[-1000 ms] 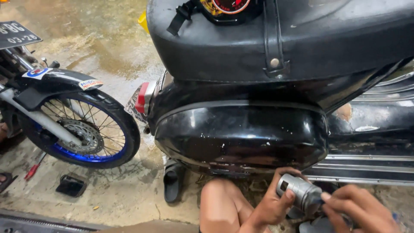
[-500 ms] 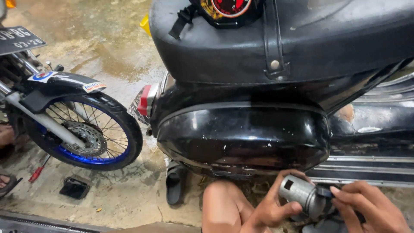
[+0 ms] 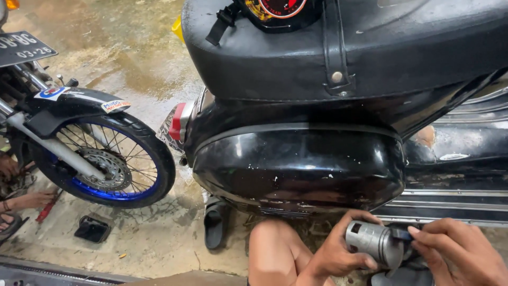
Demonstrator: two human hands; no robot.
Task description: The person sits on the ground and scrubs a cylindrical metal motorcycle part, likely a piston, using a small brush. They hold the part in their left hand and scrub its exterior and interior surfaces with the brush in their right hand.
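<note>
The left hand [image 3: 338, 254] grips a grey ribbed metal cylinder [image 3: 374, 243], out of the black scooter [image 3: 296, 169] above; the right hand [image 3: 455, 254] pinches a small dark piece at its end, work unfinished.

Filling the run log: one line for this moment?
left hand: grips metal cylinder | right hand: at its end | black scooter behind

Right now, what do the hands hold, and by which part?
The left hand grips a grey metal piston around its ribbed side wall. The right hand pinches a small dark tool against the piston's end.
</note>
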